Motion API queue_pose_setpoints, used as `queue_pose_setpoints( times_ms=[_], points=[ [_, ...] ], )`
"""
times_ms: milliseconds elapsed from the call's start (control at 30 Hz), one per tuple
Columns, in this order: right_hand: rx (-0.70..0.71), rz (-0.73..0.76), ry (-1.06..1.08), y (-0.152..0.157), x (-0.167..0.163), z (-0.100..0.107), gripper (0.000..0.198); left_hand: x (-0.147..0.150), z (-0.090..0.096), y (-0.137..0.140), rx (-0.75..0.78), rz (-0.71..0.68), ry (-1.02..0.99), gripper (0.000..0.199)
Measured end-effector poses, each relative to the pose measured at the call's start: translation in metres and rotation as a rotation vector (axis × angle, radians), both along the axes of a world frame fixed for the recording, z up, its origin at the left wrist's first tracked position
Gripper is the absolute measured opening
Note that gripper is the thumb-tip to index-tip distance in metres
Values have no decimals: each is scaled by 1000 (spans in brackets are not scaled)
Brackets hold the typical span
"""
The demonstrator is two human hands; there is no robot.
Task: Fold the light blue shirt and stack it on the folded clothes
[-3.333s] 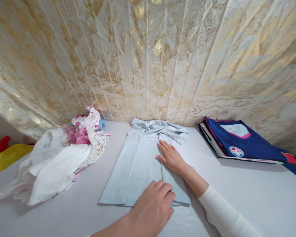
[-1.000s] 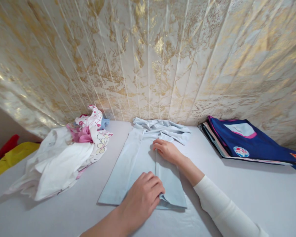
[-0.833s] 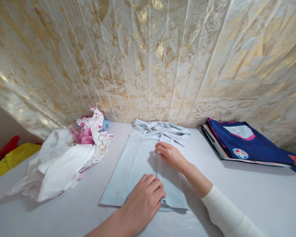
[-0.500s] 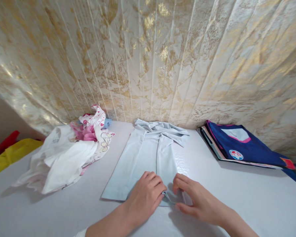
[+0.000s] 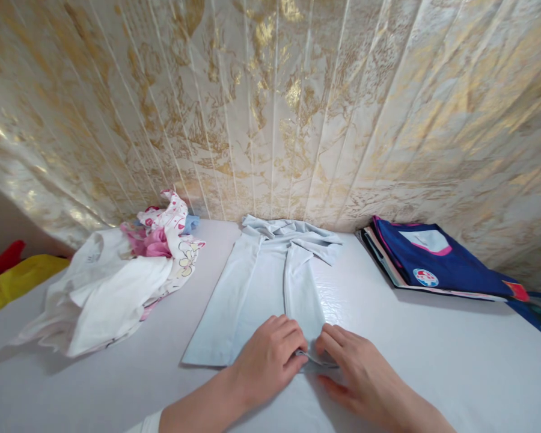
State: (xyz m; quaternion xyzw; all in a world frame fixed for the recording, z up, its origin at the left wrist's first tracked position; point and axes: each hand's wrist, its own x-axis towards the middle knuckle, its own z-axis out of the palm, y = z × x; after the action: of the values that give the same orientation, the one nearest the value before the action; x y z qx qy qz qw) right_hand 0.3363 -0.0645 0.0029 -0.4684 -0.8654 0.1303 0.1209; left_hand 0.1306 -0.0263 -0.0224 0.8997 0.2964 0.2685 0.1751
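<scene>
A light blue garment (image 5: 247, 294) lies lengthwise on the white surface, its far end bunched up and its near edge straight. My left hand (image 5: 275, 355) is closed on a fold at that near edge, pinching it between thumb and fingers. Beside it, my right hand (image 5: 351, 367) rests at the garment's near right corner. Its curled fingertips touch the cloth while the thumb stands apart, below the edge. The fabric strip between the two hands is pulled a little upward. Part of the corner is hidden behind the right fingers.
A loose heap of white and pink clothes (image 5: 112, 288) lies on the left. On the right sits a folded stack topped by a dark blue garment (image 5: 451, 264). Yellow cloth (image 5: 22, 279) shows at the far left. A gold-patterned curtain (image 5: 270, 120) hangs along the back.
My right hand has come down slightly onto the cloth corner, its fingers nearer the edge. The left hand keeps its pinch. The whole view has shifted a little.
</scene>
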Motion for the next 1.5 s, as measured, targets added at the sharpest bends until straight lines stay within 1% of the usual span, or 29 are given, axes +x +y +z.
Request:
queue_pose_setpoints(
  times_ms=[100, 200, 333, 467, 600, 700, 767, 833, 900, 967, 1033, 1200, 1333, 1500],
  points=[
    [64, -8, -18, 1, -1, -8, 19, 2, 3, 0, -28, 3, -33, 16],
    [122, -13, -69, 3, 1, -16, 22, 2, 3, 0, -73, 7, -45, 15],
    [126, 17, -129, 4, 6, -20, 30, 1, -2, 2, -105, -20, -63, 12],
    [30, 54, -110, 3, 13, -11, 38, -1, -4, 3, -74, -69, -74, 12],
    [-127, 25, 5, 2, 21, 3, 39, -2, -1, 1, -27, -56, -41, 25],
    [-195, 3, 66, 4, 23, 7, 39, 2, 1, -1, 57, -108, 20, 18],
    [-207, -19, 115, 7, 24, 4, 28, 7, 1, -3, 136, -136, 55, 11],
    [-162, -56, 171, 12, 26, -3, 19, 13, 1, -4, 203, -137, 79, 5],
    [-75, -91, 222, 19, 26, -10, 18, 19, 1, -4, 251, -124, 91, 4],
    [-9, -114, 254, 27, 26, -17, 14, 24, 1, -4, 281, -102, 97, 4],
    [26, -139, 278, 33, 25, -22, 9, 30, 0, -4, 299, -93, 110, 2],
    [111, -222, 337, 42, 24, -32, 1, 45, -3, -3, 353, -82, 136, 10],
    [173, -274, 322, 51, 25, -39, 5, 53, -2, -5, 359, -77, 165, 11],
    [174, -255, 309, 63, 22, -42, 13, 52, 3, -7, 274, -92, 176, 9]
  ],
)
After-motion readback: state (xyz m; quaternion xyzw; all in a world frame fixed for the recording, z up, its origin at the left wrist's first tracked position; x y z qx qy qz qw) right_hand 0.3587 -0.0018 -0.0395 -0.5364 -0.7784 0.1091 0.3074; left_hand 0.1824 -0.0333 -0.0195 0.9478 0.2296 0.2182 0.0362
